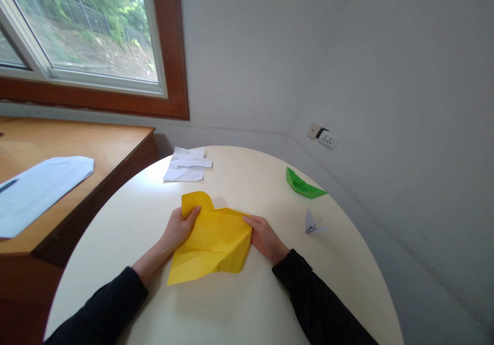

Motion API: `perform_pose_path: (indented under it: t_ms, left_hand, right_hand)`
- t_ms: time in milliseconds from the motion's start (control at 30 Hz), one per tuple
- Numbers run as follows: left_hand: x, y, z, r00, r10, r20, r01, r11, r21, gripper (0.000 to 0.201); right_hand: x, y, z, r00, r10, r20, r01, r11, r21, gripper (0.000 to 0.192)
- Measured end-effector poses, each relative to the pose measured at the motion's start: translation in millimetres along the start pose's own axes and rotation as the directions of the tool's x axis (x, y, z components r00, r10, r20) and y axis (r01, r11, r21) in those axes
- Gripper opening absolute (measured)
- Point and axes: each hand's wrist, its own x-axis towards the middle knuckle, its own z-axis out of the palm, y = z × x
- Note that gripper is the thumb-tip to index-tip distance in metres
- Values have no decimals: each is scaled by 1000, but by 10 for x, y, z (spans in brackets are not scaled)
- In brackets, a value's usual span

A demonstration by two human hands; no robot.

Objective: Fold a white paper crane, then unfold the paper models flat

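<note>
Yellow paper [212, 242] held up by both hands over a round white desk [239, 316].
The left hand [182, 226] has its grip on the upper left part, thumb on top; the right hand [265, 236] pinches the right edge. Whether the lower edge touches the desk, I cannot tell. The sheet is creased and buckled, so pressing it could set stray folds, and a hard pull apart could tear it. A wide right swing might knock the small white folded paper [309, 225] or the green paper boat [303, 186].
</note>
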Motion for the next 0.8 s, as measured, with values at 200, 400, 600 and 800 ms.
perform_pose_path:
  t_ms: [200,400,600,800]
  left_hand:
    - [4,-9,-7,1000,24,20,-25,999,39,39]
    - [6,-5,-4,998,57,41,-60,996,66,39]
    - [18,-53,-12,994,82,76,-92,987,131,42]
    - [44,-104,-23,992,85,98,-98,985,143,44]
  right_hand:
    - [20,19,-37,1000,-4,22,4,1000,-10,25]
    - [15,5,-25,998,-20,55,21,1000,-12,35]
    - [13,16,-41,998,-25,59,27,999,-18,36]
    - [-12,10,-54,995,-65,76,70,996,-55,31]
